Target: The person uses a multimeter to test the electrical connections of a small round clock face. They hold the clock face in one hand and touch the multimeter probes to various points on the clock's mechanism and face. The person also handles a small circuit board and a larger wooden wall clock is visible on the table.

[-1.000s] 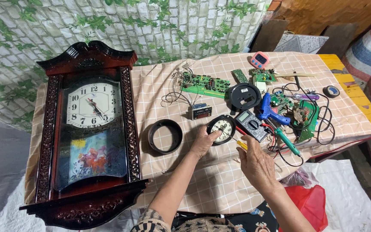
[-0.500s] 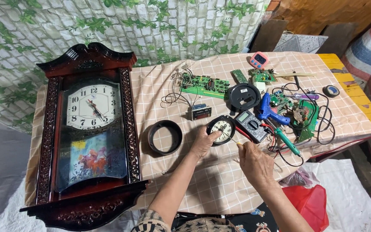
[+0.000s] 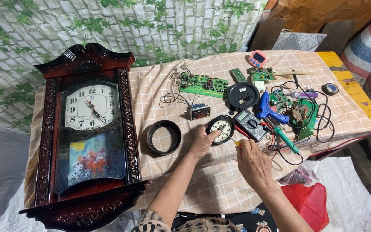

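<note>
Black-rimmed small round clock (image 3: 220,129) sits on the checked desk (image 3: 185,184) beside the multimeter (image 3: 250,123). Left hand (image 3: 202,141) pinches its rim; right hand (image 3: 252,161) curls around a yellow-handled screwdriver (image 3: 238,144). Looks light and fragile, so hold the rim, not the face.

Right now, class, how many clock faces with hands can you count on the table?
2. One is in the tall wooden wall clock lying at the left; the other is the small round clock under the left hand, mid-table.
</note>
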